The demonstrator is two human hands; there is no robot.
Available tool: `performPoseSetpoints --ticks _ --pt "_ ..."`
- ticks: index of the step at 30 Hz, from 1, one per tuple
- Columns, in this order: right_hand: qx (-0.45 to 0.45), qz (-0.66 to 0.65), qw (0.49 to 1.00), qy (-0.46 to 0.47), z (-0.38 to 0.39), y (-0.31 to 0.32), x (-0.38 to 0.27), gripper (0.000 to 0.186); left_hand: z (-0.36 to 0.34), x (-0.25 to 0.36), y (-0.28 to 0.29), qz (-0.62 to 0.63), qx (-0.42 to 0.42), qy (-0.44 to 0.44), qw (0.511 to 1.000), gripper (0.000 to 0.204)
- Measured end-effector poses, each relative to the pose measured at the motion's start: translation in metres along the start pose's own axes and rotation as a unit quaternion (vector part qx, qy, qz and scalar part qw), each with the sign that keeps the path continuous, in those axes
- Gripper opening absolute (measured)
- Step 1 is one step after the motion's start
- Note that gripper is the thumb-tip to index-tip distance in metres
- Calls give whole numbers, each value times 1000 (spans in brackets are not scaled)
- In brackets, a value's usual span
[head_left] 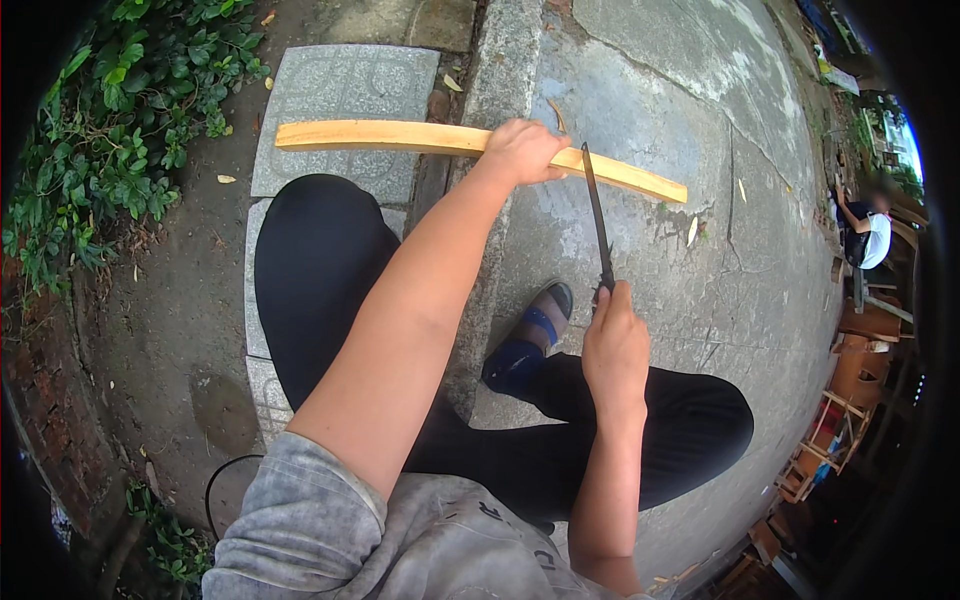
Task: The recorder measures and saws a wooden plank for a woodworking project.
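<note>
A long, pale wooden strip (380, 135) lies crosswise in front of me, its left part over the grey paving tiles and its right part over the concrete. My left hand (525, 152) is closed round it near the middle. In my right hand (614, 345) is the handle of what looks like a hand saw (598, 212), with a long, narrow, dark blade; its teeth are too small to make out. The blade points away from me, and its tip overlaps the strip just right of my left hand. I cannot tell whether blade and wood touch.
Patterned grey paving tiles (345, 85) border a raised concrete edge (505, 60). Leafy bushes (130, 120) grow at the left. My sandalled foot (540, 320) rests on the concrete below the strip. At the far right are another person (875, 235) and stacked wooden pieces (835, 430).
</note>
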State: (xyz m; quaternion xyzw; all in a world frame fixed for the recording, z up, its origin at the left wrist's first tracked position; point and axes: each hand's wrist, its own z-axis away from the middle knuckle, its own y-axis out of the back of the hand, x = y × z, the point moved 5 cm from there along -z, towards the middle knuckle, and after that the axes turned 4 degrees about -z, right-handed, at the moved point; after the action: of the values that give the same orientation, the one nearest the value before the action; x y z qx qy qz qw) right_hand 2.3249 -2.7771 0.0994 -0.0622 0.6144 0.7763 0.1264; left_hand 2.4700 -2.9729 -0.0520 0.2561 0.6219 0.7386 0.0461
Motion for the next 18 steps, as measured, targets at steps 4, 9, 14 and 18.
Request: performPoseSetpoints --ticks 4,9,14,18 --pt "-10 0 1000 7 2 5 0 19 1 -1 -2 12 6 9 1000 48" --pt "2 17 999 27 2 15 0 18 2 2 4 15 3 -4 1000 46" --pt "1 15 999 28 0 7 0 17 1 1 1 16 22 10 1000 47" --pt "-9 0 1000 -4 -2 6 2 18 3 2 4 -5 81 -27 996 49"
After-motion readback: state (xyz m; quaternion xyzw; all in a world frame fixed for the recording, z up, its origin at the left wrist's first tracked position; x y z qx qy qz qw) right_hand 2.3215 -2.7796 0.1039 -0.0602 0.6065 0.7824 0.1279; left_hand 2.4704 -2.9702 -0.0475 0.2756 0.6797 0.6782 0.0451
